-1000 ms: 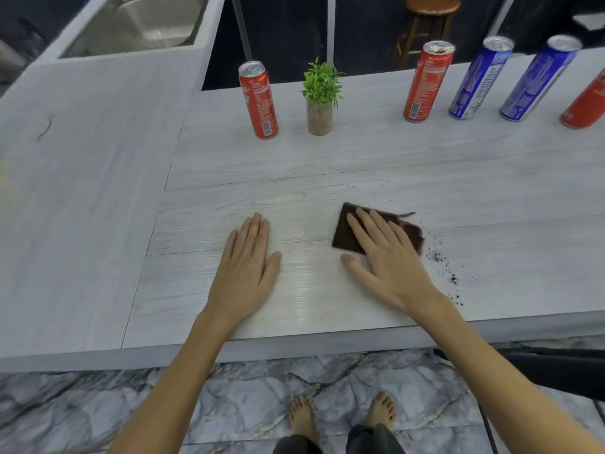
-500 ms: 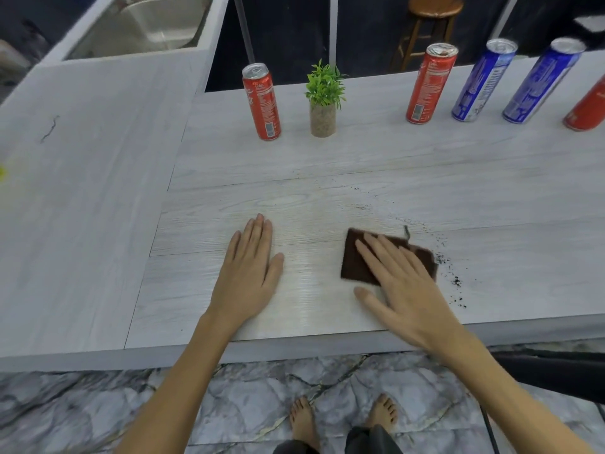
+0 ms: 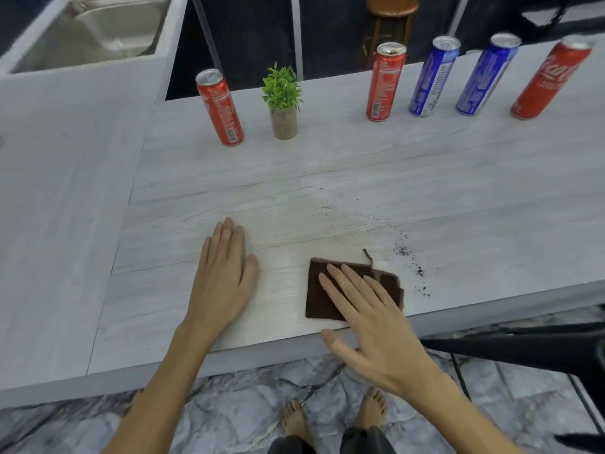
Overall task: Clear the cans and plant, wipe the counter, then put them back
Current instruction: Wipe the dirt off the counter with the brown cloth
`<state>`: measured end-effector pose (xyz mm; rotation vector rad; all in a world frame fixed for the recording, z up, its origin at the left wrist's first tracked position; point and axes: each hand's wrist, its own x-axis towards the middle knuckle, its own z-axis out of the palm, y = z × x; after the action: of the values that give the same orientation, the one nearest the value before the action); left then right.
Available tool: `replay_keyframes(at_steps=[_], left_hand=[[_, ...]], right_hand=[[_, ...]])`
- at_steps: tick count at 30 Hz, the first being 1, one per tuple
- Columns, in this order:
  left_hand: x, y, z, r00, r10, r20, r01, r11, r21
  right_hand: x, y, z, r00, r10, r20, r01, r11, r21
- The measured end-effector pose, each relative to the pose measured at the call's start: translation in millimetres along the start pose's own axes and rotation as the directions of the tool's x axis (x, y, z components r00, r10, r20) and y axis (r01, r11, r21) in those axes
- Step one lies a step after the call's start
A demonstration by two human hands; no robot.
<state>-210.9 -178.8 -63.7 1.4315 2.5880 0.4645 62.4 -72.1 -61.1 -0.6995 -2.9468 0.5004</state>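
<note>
I see the pale wood-grain desk [image 3: 458, 178] filling most of my view, its near edge running just under both wrists. At the top left a sink [image 3: 95, 37] is set into the side run of the desk, and a wooden stool [image 3: 392, 8] stands beyond the far edge.

My left hand [image 3: 226, 276] lies flat on the desk, palm down, fingers [image 3: 229, 237] straight and pressed together, holding nothing. My right hand [image 3: 370, 319] presses flat on a dark brown cloth [image 3: 319, 296] close to the near edge; its fingers [image 3: 347, 280] are straight and slightly spread across the cloth, and the thumb sticks out over the desk's front edge.

Along the back edge stand 5 cans, all upright: 1 red can [image 3: 221, 108] at the left, then, well apart to the right, a second red can [image 3: 385, 81], 2 blue cans [image 3: 433, 77] [image 3: 486, 75] and a third red can [image 3: 550, 78] at the far right. The small potted plant [image 3: 283, 103] stands just beside the left red can, between it and the second one.

Dark crumbs [image 3: 404, 250] are scattered on the desk to the right of the cloth and in a thin trail beyond it.
</note>
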Motion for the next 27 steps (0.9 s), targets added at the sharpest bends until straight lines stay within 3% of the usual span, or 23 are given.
replay_keyframes(at_steps=[6, 11, 17, 21, 24, 27], left_hand=[[7.4, 28.8, 13.1, 0.997, 0.043, -0.065, -0.047, 0.998, -0.051], [15.1, 39.5, 22.4, 0.999, 0.045, 0.004, -0.045, 0.999, -0.008], [16.3, 40.9, 25.4, 0.999, 0.028, 0.031, -0.029, 0.998, 0.061], [17.6, 40.6, 25.8, 0.999, 0.020, 0.038, -0.023, 0.996, 0.084], [17.1, 39.9, 26.6, 0.999, 0.026, 0.038, -0.030, 0.995, 0.097], [17.0, 40.2, 26.6, 0.999, 0.026, 0.040, -0.029, 0.995, 0.095]], right_hand=[[-36.8, 80.8, -32.3, 0.983, 0.182, -0.031, -0.183, 0.983, -0.010], [19.5, 120.2, -45.6, 0.952, 0.298, -0.075, -0.302, 0.952, -0.051], [92.3, 78.8, -36.4, 0.989, 0.146, -0.016, -0.146, 0.988, -0.055], [53.9, 41.0, -18.3, 0.999, -0.043, 0.032, 0.045, 0.997, -0.063], [4.0, 60.8, -20.7, 0.996, -0.084, 0.041, 0.084, 0.996, 0.012], [-16.7, 105.5, -38.7, 1.000, -0.017, 0.022, 0.017, 1.000, -0.005]])
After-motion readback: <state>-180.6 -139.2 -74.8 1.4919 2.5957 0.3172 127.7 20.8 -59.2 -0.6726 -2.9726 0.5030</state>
